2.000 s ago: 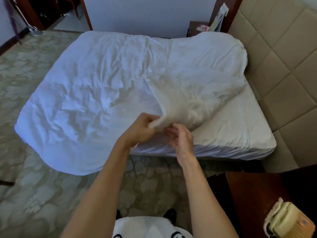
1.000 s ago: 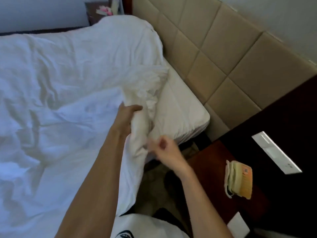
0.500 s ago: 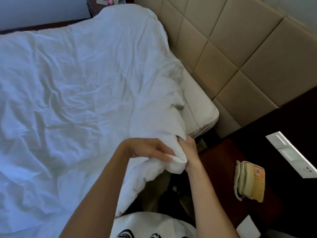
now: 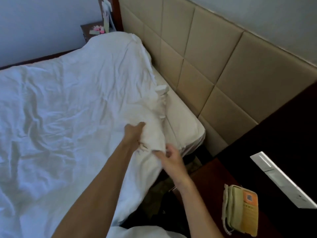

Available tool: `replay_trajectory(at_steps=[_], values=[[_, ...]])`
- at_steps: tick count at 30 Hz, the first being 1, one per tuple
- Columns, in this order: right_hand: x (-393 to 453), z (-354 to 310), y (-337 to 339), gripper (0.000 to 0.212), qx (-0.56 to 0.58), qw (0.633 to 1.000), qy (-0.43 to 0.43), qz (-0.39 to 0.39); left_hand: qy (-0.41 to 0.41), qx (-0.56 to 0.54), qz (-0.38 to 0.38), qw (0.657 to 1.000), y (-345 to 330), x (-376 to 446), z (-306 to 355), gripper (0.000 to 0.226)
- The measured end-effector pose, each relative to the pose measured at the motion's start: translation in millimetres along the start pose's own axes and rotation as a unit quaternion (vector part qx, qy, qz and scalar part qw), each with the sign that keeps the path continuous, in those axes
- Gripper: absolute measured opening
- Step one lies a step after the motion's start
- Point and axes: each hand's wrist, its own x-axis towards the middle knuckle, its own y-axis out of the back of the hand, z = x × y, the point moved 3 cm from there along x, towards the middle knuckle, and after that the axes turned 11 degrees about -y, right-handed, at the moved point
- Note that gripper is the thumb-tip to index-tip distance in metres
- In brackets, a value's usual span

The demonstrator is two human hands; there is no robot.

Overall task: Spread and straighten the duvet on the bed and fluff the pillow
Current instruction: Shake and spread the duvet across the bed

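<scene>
Left hand (image 4: pixel 135 133) fisted on bunched duvet (image 4: pixel 68 109) corner at centre frame; right hand (image 4: pixel 169 156) half-open, touching it below. Bare mattress (image 4: pixel 185 124) edge by headboard (image 4: pixel 205 66); phone (image 4: pixel 240 210) lower right, no legible writing.

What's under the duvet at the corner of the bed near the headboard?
Beside the duvet, a strip of white mattress sheet shows along the headboard. The rest of the bed is covered. The left hand grips the bunched corner; no pillow is visible.
</scene>
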Motion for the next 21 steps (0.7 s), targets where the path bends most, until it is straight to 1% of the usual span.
replay_trajectory(at_steps=[1,2,3,4,5,6,7,8,9,10,11,12,13,14,15,16,17,18,19,20,21], values=[[2.9,-1.8,29.2,0.026,0.077,0.996,-0.013,0.050,-0.103,0.049,-0.037,0.993,-31.0,-9.3,17.0,0.023],[5.6,-3.2,57.3,0.025,0.167,0.983,-0.029,0.077,-0.187,0.115,-0.097,0.971,-64.0,-25.8,32.9,0.023],[7.2,-7.5,81.4,0.017,0.253,0.963,-0.037,0.082,-0.250,0.201,-0.178,0.930,-100.7,-46.2,41.8,0.030],[6.2,-15.0,103.3,0.013,0.328,0.941,-0.038,0.076,-0.308,0.293,-0.261,0.867,-134.4,-72.8,48.6,0.035],[11.1,-16.0,125.6,0.024,0.369,0.927,-0.030,0.069,-0.358,0.368,-0.326,0.793,-161.2,-97.4,47.4,0.035],[10.3,-20.6,141.0,0.035,0.396,0.916,-0.014,0.058,-0.396,0.409,-0.369,0.734,-180.8,-119.9,43.9,0.032],[13.1,-19.2,155.0,0.045,0.380,0.922,-0.004,0.070,-0.408,0.427,-0.398,0.702,-191.2,-134.0,36.6,0.030],[14.2,-16.8,162.8,0.060,0.351,0.932,-0.007,0.094,-0.401,0.443,-0.415,0.686,-194.2,-142.2,26.6,0.028],[16.6,-10.8,167.8,0.075,0.303,0.944,-0.021,0.127,-0.390,0.457,-0.423,0.678,-192.3,-144.2,16.0,0.028],[18.5,-4.0,167.5,0.083,0.264,0.953,-0.035,0.142,-0.377,0.468,-0.433,0.671,-187.0,-144.5,5.7,0.028],[23.4,5.2,165.6,0.084,0.218,0.962,-0.053,0.156,-0.355,0.477,-0.452,0.665,-180.8,-143.3,-5.0,0.028],[27.9,13.2,159.6,0.079,0.171,0.969,-0.071,0.166,-0.327,0.485,-0.472,0.660,-174.0,-141.1,-11.1,0.028],[32.4,20.0,151.6,0.067,0.138,0.971,-0.094,0.173,-0.303,0.497,-0.486,0.652,-167.9,-136.0,-17.7,0.028],[40.4,29.1,145.2,0.051,0.123,0.967,-0.114,0.190,-0.281,0.499,-0.495,0.653,-160.0,-130.0,-24.7,0.029],[47.1,36.1,137.2,0.037,0.125,0.963,-0.136,0.198,-0.252,0.484,-0.500,0.673,-151.6,-121.2,-33.4,0.030],[53.1,39.7,128.7,0.029,0.137,0.958,-0.148,0.203,-0.217,0.455,-0.504,0.701,-142.0,-111.9,-42.5,0.031],[58.5,39.5,120.8,0.025,0.144,0.954,-0.152,0.212,-0.192,0.412,-0.493,0.742,-130.5,-103.6,-49.4,0.030],[62.5,35.9,113.0,0.024,0.143,0.954,-0.148,0.219,-0.162,0.370,-0.457,0.793,-118.5,-95.9,-53.8,0.027],[67.1,32.0,105.5,0.024,0.146,0.954,-0.136,0.224,-0.134,0.338,-0.399,0.842,-105.1,-89.1,-59.1,0.027],[70.2,26.1,97.1,0.026,0.140,0.958,-0.129,0.217,-0.102,0.319,-0.335,0.880,-91.9,-83.1,-64.6,0.030],[78.8,25.4,88.4,0.030,0.146,0.960,-0.112,0.214,-0.069,0.312,-0.282,0.905,-79.8,-80.2,-66.9,0.037]])
